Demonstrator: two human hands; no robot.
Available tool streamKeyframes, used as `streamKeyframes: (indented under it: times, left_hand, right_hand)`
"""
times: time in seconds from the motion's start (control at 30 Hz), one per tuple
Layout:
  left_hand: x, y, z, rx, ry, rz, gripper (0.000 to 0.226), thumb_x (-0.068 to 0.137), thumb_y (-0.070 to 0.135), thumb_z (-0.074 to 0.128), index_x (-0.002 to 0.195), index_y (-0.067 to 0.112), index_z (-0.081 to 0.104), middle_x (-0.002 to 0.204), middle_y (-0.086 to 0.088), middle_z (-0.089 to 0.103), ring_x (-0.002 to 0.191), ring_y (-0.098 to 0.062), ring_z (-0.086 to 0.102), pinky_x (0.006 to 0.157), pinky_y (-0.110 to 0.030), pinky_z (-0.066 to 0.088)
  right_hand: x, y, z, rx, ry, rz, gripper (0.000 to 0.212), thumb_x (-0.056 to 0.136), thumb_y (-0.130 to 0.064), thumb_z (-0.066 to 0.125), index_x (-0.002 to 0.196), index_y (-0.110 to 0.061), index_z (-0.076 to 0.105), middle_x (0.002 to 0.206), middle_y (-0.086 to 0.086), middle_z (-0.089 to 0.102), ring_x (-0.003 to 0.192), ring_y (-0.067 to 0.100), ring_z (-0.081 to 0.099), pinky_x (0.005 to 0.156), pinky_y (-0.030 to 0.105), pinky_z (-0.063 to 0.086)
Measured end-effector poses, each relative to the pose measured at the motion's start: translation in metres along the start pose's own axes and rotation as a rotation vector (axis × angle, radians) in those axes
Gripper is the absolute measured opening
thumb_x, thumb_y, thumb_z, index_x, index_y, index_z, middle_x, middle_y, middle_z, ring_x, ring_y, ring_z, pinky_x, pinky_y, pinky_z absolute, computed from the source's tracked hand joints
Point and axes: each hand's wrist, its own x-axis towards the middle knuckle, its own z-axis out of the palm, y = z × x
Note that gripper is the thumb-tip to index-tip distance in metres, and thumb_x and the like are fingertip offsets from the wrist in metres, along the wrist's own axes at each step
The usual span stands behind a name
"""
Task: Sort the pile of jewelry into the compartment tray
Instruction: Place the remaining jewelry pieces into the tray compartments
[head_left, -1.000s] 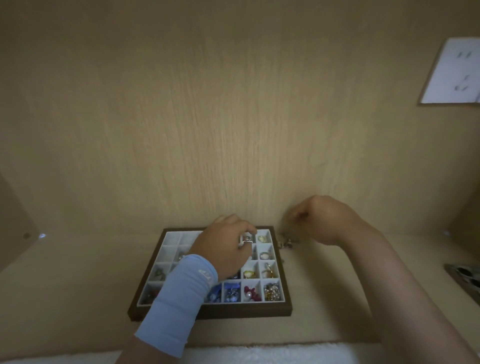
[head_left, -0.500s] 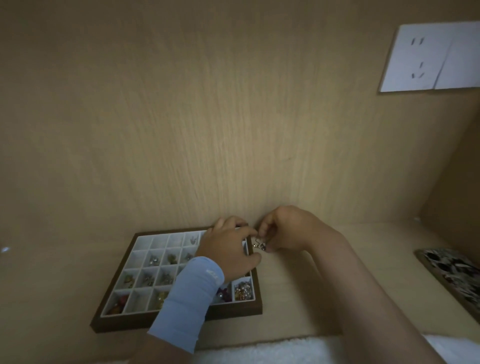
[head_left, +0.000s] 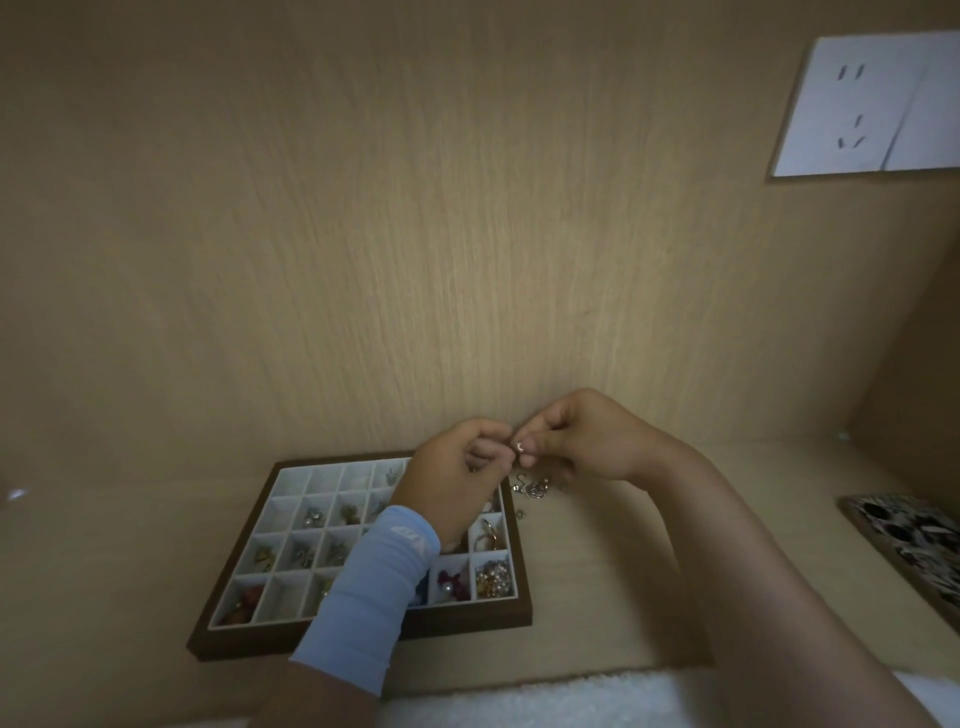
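Jewelry piece (head_left: 519, 445) sits pinched between left hand (head_left: 457, 480) and right hand (head_left: 587, 441), both grips clamped, above the compartment tray (head_left: 363, 633).

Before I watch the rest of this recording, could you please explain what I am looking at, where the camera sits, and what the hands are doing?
There is no machine here, just a person working with two bare hands. The single picture comes from a wide-angle camera worn on the person's head, looking forward and down, so the arms reach in from the bottom. The left hand wears a blue sleeve; the right hand is bare. Their fingers meet and pinch a small shiny piece above the far right corner of the tray. On the wooden shelf lies a compartment tray, many of its cells already holding jewelry. Just right of it sits the loose jewelry not yet sorted. A white wall socket is top right, and a patterned object shows at the right edge; I cannot tell what it is.
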Motion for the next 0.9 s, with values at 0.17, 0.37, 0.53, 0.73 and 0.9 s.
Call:
streamKeyframes:
  times: [0.17,0.37,0.53,0.73,0.9]
  left_hand:
    - [0.001,0.003,-0.008,-0.106,0.051,0.012,0.022,0.085,0.015,0.071,0.099,0.032,0.070,0.084,0.009,0.074,0.081,-0.004,0.069,0.077,-0.021,0.055]
    - [0.003,0.008,-0.037,-0.132,0.189,0.082,0.022,0.083,0.010,0.074,0.092,0.030,0.074,0.080,0.013,0.074,0.077,0.001,0.067,0.071,-0.011,0.051]
    - [0.002,0.006,-0.066,-0.117,0.168,0.082,0.016,0.081,0.011,0.076,0.086,0.026,0.075,0.081,0.012,0.075,0.076,0.001,0.065,0.073,-0.012,0.049]
    - [-0.003,0.010,-0.075,-0.173,0.133,-0.019,0.008,0.082,0.011,0.076,0.086,0.018,0.073,0.075,-0.002,0.075,0.072,-0.017,0.073,0.063,-0.019,0.052]
    - [-0.007,0.004,-0.086,-0.068,0.136,-0.012,0.013,0.072,0.021,0.085,0.079,0.021,0.074,0.071,0.001,0.073,0.063,-0.004,0.064,0.063,-0.018,0.052]
  right_hand:
    - [-0.003,-0.010,0.005,0.137,0.024,0.013,0.011,0.091,-0.011,0.071,0.096,-0.004,0.078,0.071,-0.001,0.074,0.048,0.011,0.046,0.043,0.020,0.040]
    - [0.003,-0.029,0.035,0.352,0.177,-0.021,0.014,0.088,-0.013,0.074,0.097,-0.002,0.077,0.059,-0.007,0.067,0.043,0.003,0.045,0.042,0.014,0.036]
    - [0.009,-0.038,0.058,0.388,0.269,-0.083,0.011,0.085,-0.016,0.078,0.091,-0.007,0.077,0.074,0.002,0.071,0.053,0.004,0.056,0.048,0.017,0.044]
    - [0.005,-0.044,0.061,0.363,0.218,-0.134,0.014,0.089,-0.017,0.073,0.096,-0.005,0.077,0.084,0.017,0.074,0.048,0.010,0.050,0.048,0.022,0.044]
    - [0.002,-0.047,0.067,0.305,0.172,-0.182,0.018,0.081,-0.016,0.081,0.096,-0.007,0.078,0.074,0.001,0.075,0.049,0.001,0.058,0.049,0.017,0.046]
